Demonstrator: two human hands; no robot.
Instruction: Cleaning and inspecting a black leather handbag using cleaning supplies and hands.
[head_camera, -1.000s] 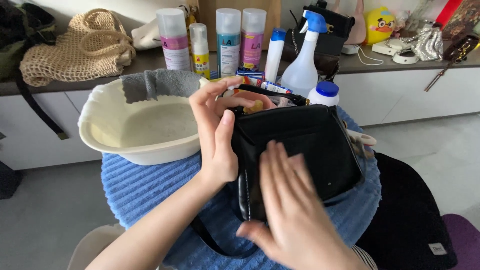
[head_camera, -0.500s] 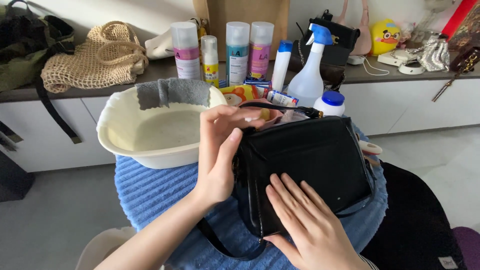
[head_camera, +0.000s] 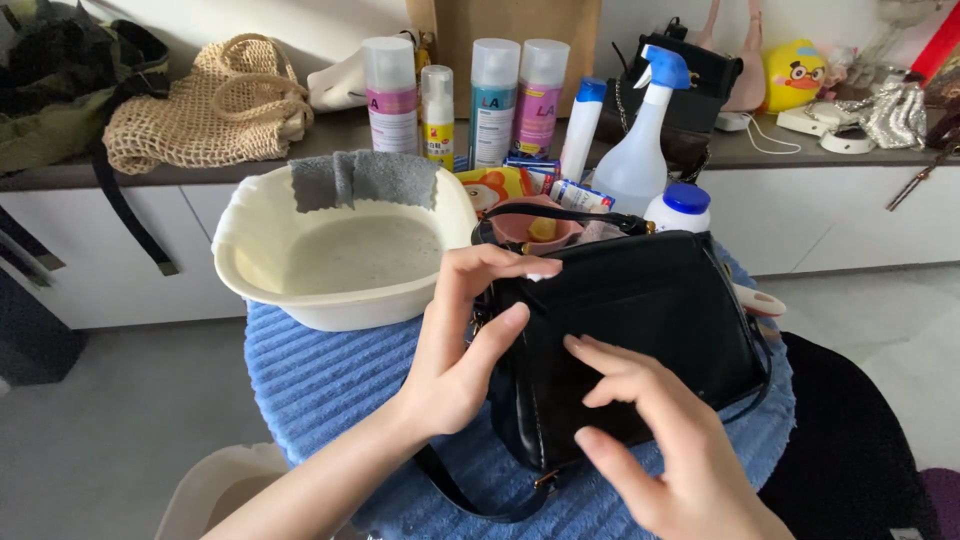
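Left hand (head_camera: 465, 345) grips left edge of black bag (head_camera: 640, 330). Right hand (head_camera: 660, 445) flat on bag front, fingers apart. White basin (head_camera: 250, 270) just left of bag.

This looks like a room in a home set up for cleaning handbags. A long grey tabletop (head_camera: 330, 135) runs over white cabinet fronts (head_camera: 870, 215) along the wall and carries a woven straw bag (head_camera: 200, 115), a row of spray cans (head_camera: 495, 95), a trigger spray bottle (head_camera: 640, 150) and a dark bag (head_camera: 690, 70). Nearer stands a small round stand covered by a blue ribbed towel (head_camera: 330, 380), bearing a cream plastic basin (head_camera: 260, 270) with a grey cloth (head_camera: 365, 178) over its rim.
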